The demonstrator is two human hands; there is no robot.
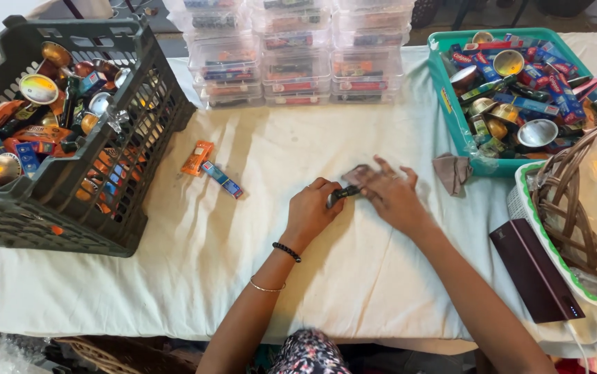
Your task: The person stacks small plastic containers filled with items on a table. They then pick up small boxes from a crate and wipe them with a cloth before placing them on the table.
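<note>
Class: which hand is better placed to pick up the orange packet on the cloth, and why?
Left. The left hand lies nearer the orange packet, with bare cloth between; the right hand would have to cross over the left.
</note>
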